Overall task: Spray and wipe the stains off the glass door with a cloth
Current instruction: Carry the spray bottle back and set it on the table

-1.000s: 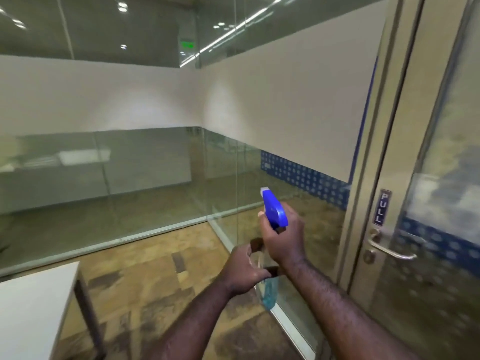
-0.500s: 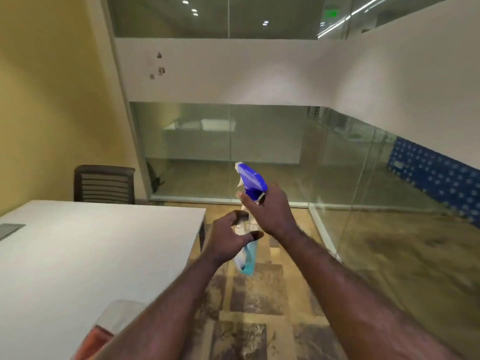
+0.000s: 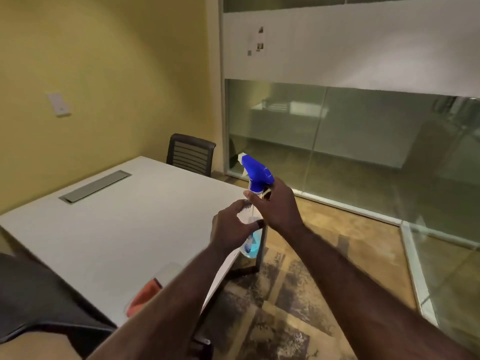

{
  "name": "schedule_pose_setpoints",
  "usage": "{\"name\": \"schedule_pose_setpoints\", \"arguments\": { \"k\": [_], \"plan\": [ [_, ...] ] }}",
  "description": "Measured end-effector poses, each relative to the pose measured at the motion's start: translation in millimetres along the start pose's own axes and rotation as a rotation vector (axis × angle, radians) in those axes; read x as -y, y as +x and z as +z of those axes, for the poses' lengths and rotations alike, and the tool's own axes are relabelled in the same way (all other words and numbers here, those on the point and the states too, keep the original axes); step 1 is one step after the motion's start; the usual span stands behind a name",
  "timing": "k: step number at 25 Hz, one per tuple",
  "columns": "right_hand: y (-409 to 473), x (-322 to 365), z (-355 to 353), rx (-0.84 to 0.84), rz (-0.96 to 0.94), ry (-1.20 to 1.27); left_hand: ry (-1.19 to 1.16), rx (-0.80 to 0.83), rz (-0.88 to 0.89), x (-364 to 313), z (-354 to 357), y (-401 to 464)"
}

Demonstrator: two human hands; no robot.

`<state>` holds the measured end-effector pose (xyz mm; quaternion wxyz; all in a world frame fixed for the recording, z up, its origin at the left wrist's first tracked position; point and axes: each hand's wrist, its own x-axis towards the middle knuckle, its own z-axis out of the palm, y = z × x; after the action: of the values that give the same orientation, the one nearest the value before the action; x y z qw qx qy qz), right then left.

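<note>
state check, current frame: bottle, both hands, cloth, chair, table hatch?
Clear spray bottle with blue trigger head: upright, held off the table, blue liquid low.
Right hand: gripping the bottle neck.
Left hand: open, fingers curled beside the bottle body; contact unclear.
Orange cloth: lying crumpled on the white table.
Black chair: unoccupied.
Grey table hatch: shut.

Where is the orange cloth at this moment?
In the head view, the orange cloth lies on the near edge of the white table, at lower left, partly hidden behind the left forearm and well below the spray bottle.
</note>
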<state>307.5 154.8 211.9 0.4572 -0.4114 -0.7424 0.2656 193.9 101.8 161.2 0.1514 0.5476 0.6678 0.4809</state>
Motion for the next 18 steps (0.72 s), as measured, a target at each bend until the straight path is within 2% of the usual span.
{"name": "schedule_pose_setpoints", "arguments": {
  "k": [5, 8, 11, 18],
  "plan": [
    [6, -22, 63, 0.139, 0.084, -0.011, 0.036, -0.010, -0.178, 52, -5, 11],
    [7, -40, 102, 0.195, 0.162, 0.016, 0.077, 0.084, -0.248, 90, -10, 20],
    [8, -56, 140, 0.231, 0.158, -0.036, 0.104, 0.169, -0.286, 129, -21, 30],
    [5, -98, 218, 0.280, 0.278, 0.008, 0.066, 0.212, -0.442, 213, -26, 46]
  ]
}}
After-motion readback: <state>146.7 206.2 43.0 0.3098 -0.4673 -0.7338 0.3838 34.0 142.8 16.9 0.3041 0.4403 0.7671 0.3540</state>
